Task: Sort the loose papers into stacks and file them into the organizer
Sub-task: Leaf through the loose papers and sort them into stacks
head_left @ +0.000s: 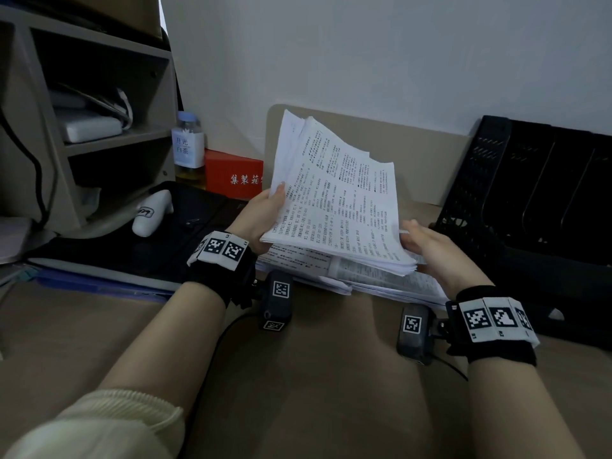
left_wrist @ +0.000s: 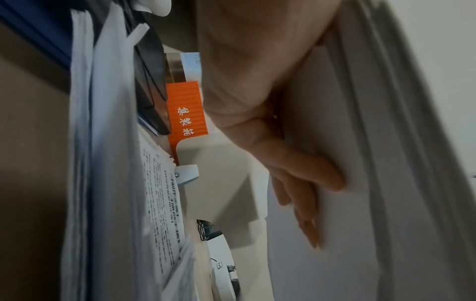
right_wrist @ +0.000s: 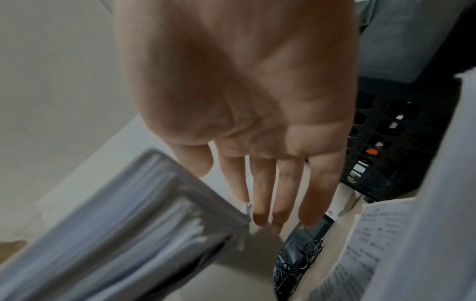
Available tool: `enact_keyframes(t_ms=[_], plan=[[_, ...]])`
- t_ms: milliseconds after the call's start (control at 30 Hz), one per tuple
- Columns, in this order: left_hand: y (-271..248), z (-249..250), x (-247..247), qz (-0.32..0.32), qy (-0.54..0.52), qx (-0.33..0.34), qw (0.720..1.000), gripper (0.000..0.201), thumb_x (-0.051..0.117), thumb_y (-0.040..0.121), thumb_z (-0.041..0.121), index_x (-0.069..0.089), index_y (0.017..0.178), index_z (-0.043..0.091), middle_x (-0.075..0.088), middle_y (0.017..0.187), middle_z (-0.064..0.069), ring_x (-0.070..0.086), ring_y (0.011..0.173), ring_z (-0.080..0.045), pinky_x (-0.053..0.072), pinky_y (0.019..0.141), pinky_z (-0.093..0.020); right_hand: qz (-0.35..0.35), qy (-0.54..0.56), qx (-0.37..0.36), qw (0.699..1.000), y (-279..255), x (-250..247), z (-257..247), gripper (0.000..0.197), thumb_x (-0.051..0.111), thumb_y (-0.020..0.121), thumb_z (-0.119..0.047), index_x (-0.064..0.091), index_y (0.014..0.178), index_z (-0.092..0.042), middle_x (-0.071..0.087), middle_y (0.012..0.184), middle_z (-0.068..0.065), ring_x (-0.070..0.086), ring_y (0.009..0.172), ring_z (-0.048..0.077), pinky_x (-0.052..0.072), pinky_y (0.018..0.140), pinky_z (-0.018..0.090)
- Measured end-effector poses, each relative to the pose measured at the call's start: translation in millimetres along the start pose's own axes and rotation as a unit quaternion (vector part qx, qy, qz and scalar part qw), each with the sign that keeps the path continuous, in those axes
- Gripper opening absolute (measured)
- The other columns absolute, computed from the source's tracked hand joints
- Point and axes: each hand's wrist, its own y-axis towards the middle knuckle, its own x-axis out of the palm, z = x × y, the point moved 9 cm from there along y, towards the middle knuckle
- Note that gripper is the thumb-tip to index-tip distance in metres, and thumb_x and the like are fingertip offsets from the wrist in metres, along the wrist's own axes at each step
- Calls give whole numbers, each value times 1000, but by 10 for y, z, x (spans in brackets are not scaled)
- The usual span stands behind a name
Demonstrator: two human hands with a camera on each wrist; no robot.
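white paper stack (head_left: 334, 200) was tilted up over the desk pile, pinched by left hand (head_left: 261, 217), right hand (head_left: 427, 246) flat-fingered at its edge; loose sheets could slide out.

left hand (head_left: 265, 215): thumb over, fingers (left_wrist: 304, 175) under, gripping | right hand (head_left: 430, 250): fingers (right_wrist: 260, 195) straight, palm sideways

Tan desk (head_left: 298, 376) carries loose printed papers (head_left: 381, 279) mid-surface, a black mesh organizer (head_left: 530, 200) at right, a red box (head_left: 231, 175) and tea bottle (head_left: 188, 149) behind.
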Motion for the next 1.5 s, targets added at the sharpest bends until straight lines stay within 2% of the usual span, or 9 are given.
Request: enact_keyframes(t_ms=[233, 367, 467, 567, 767, 867, 1000, 1233, 1500], plan=[[-8, 2, -29, 5, -4, -1, 1000, 44, 35, 103, 43, 52, 133, 15, 70, 116, -6, 69, 103, -20, 53, 94, -40, -39, -2, -21, 999, -60, 172, -113, 52, 35, 102, -44, 23, 151, -32, 26, 142, -29, 27, 132, -2, 22, 104, 25], [15, 10, -48, 7, 10, 1, 1000, 43, 34, 103, 44, 53, 132, 17, 71, 113, -1, 71, 94, -13, 56, 76, -27, -32, 10, -16, 999, -47, 175, -97, 44, 36, 103, -35, 34, 147, -29, 42, 145, -17, 41, 125, 3, 29, 99, 23], [53, -18, -49, 6, -4, 1, 1000, 47, 37, 101, 47, 53, 133, 17, 71, 116, -2, 70, 103, -19, 53, 94, -39, -39, 14, -32, 999, -60, 188, -139, 38, 36, 104, -33, 44, 141, -34, 53, 134, -20, 50, 120, 0, 36, 83, 16], [76, -47, -55, 2, -25, -7, 1000, 44, 37, 102, 45, 53, 132, 17, 71, 117, -5, 69, 104, -22, 53, 94, -41, -41, 20, -45, 998, -79, 185, -179, 32, 36, 104, -29, 48, 131, -43, 58, 121, -26, 52, 101, -14, 37, 73, 12], [106, -65, -51, -4, -32, -7, 999, 45, 36, 103, 44, 52, 134, 16, 68, 121, -6, 69, 106, -21, 55, 83, -34, 16, 94, -45, 994, -58, 60, -171, 28, 52, 99, -19, 59, 125, -24, 69, 114, -3, 66, 91, 7, 46, 61, 15], [85, -25, -16, -7, -32, 1, 999, 45, 35, 103, 44, 51, 135, 16, 69, 119, -4, 69, 103, -18, 55, 83, -32, 49, 148, -19, 988, -50, -12, -109, 16, 59, 94, -16, 64, 109, -11, 72, 98, 4, 66, 78, 14, 48, 61, 23], [58, -28, 94, -31, -79, -4, 996, 36, 37, 102, 44, 57, 124, 24, 69, 121, -5, 66, 111, -25, 48, 101, -47, 73, 184, -8, 980, -43, -61, -69, 10, 62, 91, -8, 64, 80, -8, 72, 86, 7, 68, 70, 15, 54, 61, 24], [8, -41, 159, -52, -154, -9, 987, 34, 37, 104, 38, 58, 121, 17, 66, 125, -12, 63, 116, -28, 44, 106, -49, 101, 204, -14, 974, -87, -114, -94, 17, 53, 95, -3, 55, 79, -7, 69, 88, 9, 66, 75, 20, 54, 65, 32], [7, 67, -38, 39, -35, 30, 998, 41, 40, 101, 43, 57, 125, 14, 69, 118, -7, 66, 109, -25, 45, 105, -44, 168, 172, 16, 970, -77, -377, 113, 21, 52, 97, -9, 49, 77, -13, 68, 93, 3, 67, 81, 18, 54, 61, 30]])
